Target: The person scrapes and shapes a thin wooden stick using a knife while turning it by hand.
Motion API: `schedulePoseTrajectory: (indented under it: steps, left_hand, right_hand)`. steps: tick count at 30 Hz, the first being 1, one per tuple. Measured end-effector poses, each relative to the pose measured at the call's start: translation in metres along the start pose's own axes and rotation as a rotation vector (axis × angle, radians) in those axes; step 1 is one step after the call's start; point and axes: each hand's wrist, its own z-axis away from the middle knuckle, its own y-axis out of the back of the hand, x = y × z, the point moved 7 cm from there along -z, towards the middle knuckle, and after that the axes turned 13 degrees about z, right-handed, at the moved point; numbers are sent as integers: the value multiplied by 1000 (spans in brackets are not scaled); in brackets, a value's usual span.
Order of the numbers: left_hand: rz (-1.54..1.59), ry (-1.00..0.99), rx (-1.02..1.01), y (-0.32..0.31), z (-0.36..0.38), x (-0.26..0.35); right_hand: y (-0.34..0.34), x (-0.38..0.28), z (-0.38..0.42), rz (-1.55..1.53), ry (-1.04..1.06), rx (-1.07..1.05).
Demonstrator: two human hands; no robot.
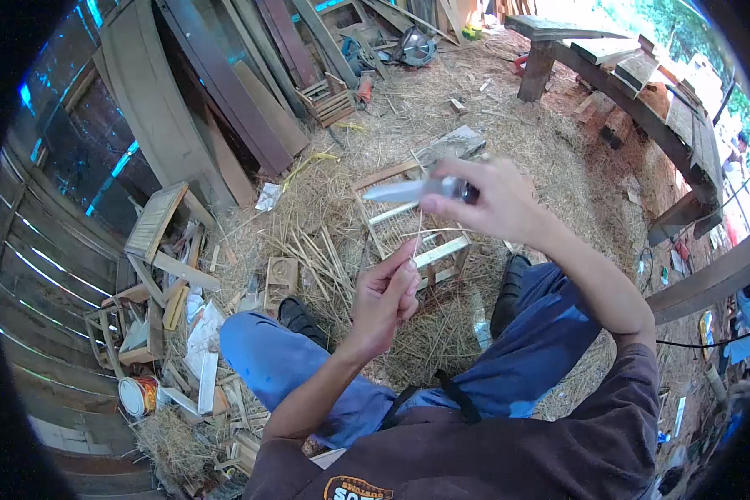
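Observation:
My left hand (pixel 383 302) is closed in a pinch around a thin wooden stick (pixel 419 223), which points up from the fingertips. Above it, my right hand (pixel 500 200) grips a knife (pixel 392 192), its pale, slightly blurred blade pointing left. The blade overlaps the area near the stick's upper end. Behind both hands, on the straw-covered ground, lies a wooden frame (pixel 442 251) with slats and many thin rods, partly hidden by my hands.
Thin sticks (pixel 317 260) are heaped left of the frame. A small wooden block (pixel 281 275) lies by my left foot. Planks (pixel 154 100) lean on the left wall, with a circular saw (pixel 415 47) further back. A heavy wooden bench (pixel 633 92) curves along the right. A can (pixel 137 395) stands lower left.

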Motion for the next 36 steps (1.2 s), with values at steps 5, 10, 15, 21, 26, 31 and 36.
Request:
schedulePoseTrajectory:
  steps: [5, 10, 15, 21, 26, 31, 36]
  left_hand:
    - [-15, -18, -37, 0, -2, 1]
    - [18, -13, -110, -10, -1, 10]
    - [79, -2, -77, -11, -3, 15]
    - [149, 26, -100, -8, -4, 14]
    - [65, -70, 28, 1, -6, 18]
    - [43, -140, 7, 5, -3, 19]
    - [-92, -174, -61, 2, 0, 19]
  right_hand:
    - [-24, -8, 1, -504, 0, -85]
    - [-27, -10, 3, -702, -61, -242]
    - [-43, -14, 10, -704, -37, -331]
    - [-45, -24, 11, -692, -34, -371]
    - [-43, -29, 13, -429, 131, -234]
    - [-44, -40, 20, -238, 196, -260]
    - [-37, -47, 22, -12, 350, -117]
